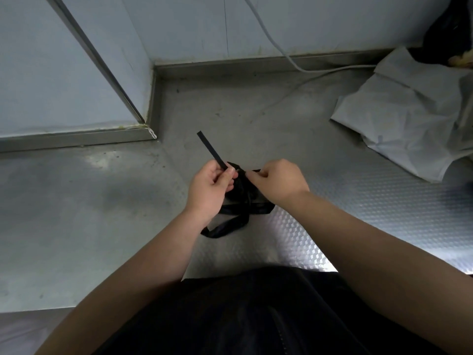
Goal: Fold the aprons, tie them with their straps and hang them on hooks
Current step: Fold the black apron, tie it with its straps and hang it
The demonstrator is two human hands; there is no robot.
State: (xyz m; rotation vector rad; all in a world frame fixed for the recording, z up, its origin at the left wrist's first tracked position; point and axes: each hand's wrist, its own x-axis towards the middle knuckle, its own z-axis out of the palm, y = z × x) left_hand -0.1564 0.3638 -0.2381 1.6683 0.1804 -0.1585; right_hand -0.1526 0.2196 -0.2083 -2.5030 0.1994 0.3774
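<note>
A small black folded apron bundle (243, 196) lies on the steel counter (102, 213) between my hands. My left hand (212, 190) pinches one black strap (211, 149), whose free end sticks up and away to the left. My right hand (276, 181) pinches the other strap end at the knot on top of the bundle. A loop of strap (225, 228) trails toward me from under the bundle. No hooks are in view.
A crumpled white cloth or paper sheet (404, 116) lies at the right of the counter. A grey cable (294, 60) runs down the back wall. A raised steel ledge (76, 137) and wall corner stand at the left. The counter's right part has an embossed pattern (384, 201).
</note>
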